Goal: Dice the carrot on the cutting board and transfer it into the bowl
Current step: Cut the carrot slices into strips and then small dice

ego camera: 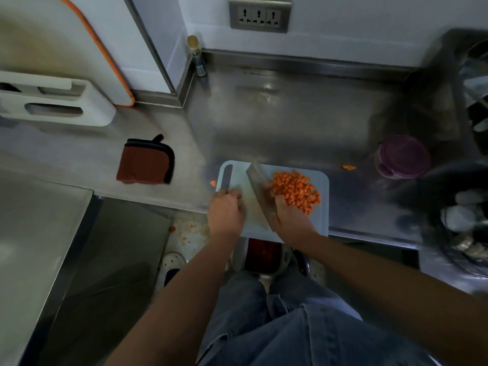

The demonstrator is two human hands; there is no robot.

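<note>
A light blue cutting board (320, 220) lies on the steel counter (290, 114), its near edge hanging over the counter's front. A heap of diced carrot (295, 190) covers the board's right part. My right hand (290, 220) grips the handle of a broad knife (257, 191); the blade slants up and left, just left of the heap. My left hand (225, 210) rests on the board's left side below its handle slot, fingers bent, holding nothing. I see no bowl plainly.
A purple-lidded container (402, 157) stands right of the board, next to a dark sink with dishes (470, 220). Stray carrot bits (348, 167) lie on the counter. A red-brown pot holder (146, 161) lies to the left. A red bin (261, 253) sits below the board.
</note>
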